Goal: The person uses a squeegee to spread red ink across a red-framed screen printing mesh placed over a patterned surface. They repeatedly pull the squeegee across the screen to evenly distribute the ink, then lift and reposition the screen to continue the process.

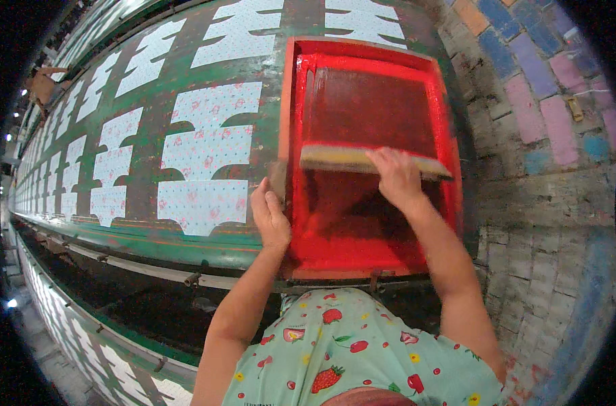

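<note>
A screen-printing frame (286, 101) with an orange-red border lies on the green table, its inside wet with red ink around a dark mesh. Across the mesh stretches a long squeegee (342, 158) with a pale, yellowish bar. My right hand (397, 177) is closed over the squeegee, right of its middle. At the frame's left side my left hand (270, 218) is closed against the edge, by a greyish-brown block (279, 177); its fingers are partly hidden. Left of the frame lie white fabric pieces (206, 145) with small pink and blue prints.
The long green printing table (139, 233) runs to the far left with rows of similar cut pieces. A metal rail (206, 277) follows its near edge. Another table with pale pieces (78, 338) stands at the lower left. Paint-stained brick paving (524, 128) lies to the right.
</note>
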Motion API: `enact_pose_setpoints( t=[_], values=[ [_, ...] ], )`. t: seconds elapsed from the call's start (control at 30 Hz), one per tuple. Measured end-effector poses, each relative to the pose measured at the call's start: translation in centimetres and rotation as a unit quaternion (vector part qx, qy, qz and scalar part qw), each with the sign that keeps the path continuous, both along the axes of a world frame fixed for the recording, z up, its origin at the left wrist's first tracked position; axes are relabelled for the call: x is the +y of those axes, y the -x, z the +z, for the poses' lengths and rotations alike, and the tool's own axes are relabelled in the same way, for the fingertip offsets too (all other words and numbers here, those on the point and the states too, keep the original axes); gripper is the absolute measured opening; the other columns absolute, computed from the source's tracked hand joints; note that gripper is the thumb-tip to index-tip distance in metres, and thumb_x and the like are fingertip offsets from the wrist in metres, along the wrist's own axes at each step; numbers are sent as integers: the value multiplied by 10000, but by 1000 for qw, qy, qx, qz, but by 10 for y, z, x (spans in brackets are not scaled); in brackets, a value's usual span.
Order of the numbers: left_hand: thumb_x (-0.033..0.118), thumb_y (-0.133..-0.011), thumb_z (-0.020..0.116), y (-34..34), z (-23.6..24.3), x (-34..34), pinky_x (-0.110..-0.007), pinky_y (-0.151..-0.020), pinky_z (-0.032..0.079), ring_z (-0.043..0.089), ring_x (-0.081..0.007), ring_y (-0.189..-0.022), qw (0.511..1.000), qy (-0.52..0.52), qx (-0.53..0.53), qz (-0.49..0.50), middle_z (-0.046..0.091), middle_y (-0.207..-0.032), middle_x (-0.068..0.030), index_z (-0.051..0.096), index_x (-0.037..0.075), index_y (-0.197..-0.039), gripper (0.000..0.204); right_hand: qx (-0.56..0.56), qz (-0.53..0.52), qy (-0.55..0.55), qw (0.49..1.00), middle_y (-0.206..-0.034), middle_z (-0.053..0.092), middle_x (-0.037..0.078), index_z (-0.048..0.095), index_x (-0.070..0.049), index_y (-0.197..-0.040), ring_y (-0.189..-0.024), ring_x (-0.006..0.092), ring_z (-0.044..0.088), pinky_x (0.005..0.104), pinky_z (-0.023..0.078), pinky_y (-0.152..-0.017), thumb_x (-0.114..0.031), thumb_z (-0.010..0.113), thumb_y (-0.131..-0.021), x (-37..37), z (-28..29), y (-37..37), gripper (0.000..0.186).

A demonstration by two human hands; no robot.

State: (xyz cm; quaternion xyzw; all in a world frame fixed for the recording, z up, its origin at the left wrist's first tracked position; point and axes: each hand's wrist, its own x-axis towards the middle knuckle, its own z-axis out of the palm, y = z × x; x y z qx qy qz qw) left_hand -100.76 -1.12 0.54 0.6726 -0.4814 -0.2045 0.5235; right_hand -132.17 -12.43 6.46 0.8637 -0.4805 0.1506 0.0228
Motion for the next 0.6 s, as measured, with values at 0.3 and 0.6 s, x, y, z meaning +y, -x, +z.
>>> enact_pose_setpoints(
  t=[0.3, 0.6],
  values=[
    [324, -1224, 410, 5, 7, 1, -467, -1215, 436, 605, -368, -1379, 995, -53, -66, 44, 654, -1451, -217, 634, -41, -1500, 509, 42, -20, 26, 999, -1152, 763, 148, 778, -167, -1295, -1095, 379, 765, 536, 614, -971, -17, 651, -921, -216, -6, 11, 422],
    [362, -1203, 435, 8, 11, -1, -501, -1154, 470, 634, -424, -1288, 989, -64, -117, 56, 679, -1374, -244, 650, -40, -1453, 520, 25, -28, -41, 998, -1283, 808, 162, 793, -220, -1347, -1206, 414, 760, 576, 609, -1035, -93, 617, -962, -340, 12, 30, 442]
  ],
)
